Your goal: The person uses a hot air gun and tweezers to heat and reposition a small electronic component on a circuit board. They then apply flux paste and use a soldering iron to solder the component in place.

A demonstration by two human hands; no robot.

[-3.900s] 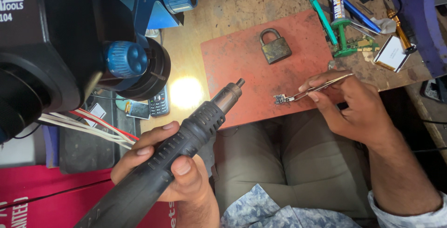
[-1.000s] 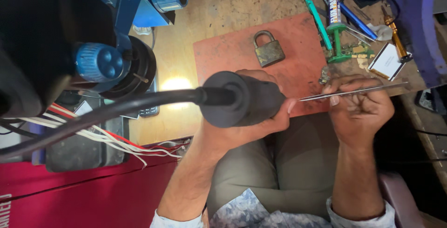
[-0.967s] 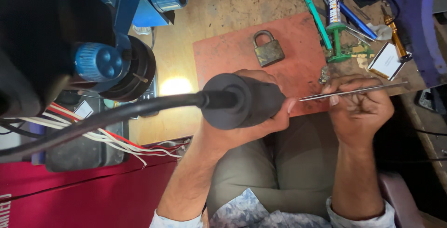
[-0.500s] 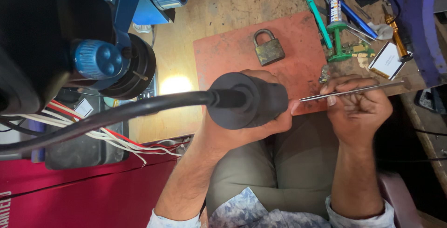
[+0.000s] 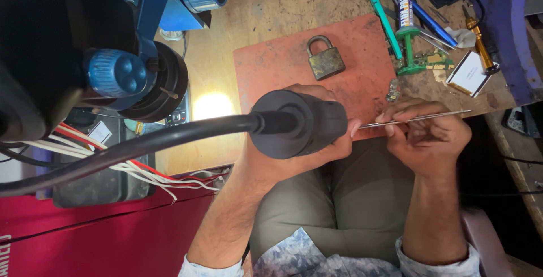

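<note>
My left hand point(image 5: 294, 152) grips a thick black hot-air tool handle point(image 5: 300, 124), held upright with its nozzle pointing down and hidden; its black hose point(image 5: 141, 147) runs off to the left. My right hand point(image 5: 430, 135) pinches thin metal tweezers point(image 5: 416, 118) whose tips point left toward the tool. What the tweezers hold is hidden behind the handle and my left fingers. Both hands hover over the near edge of a worn red mat point(image 5: 266, 79). A brass padlock point(image 5: 325, 59) lies on the mat just beyond.
A microscope head with blue knobs point(image 5: 119, 73) and a lit spot point(image 5: 212, 104) sit at left. Red and white wires point(image 5: 136, 172) trail below it. Green tube, blue pliers, small boards and a card point(image 5: 469, 73) crowd the upper right. My knees are below the bench edge.
Since 3.9 s ago my left hand has swung the tool from lying aslant to standing upright over the tweezer tips. In the last second both hands have barely shifted.
</note>
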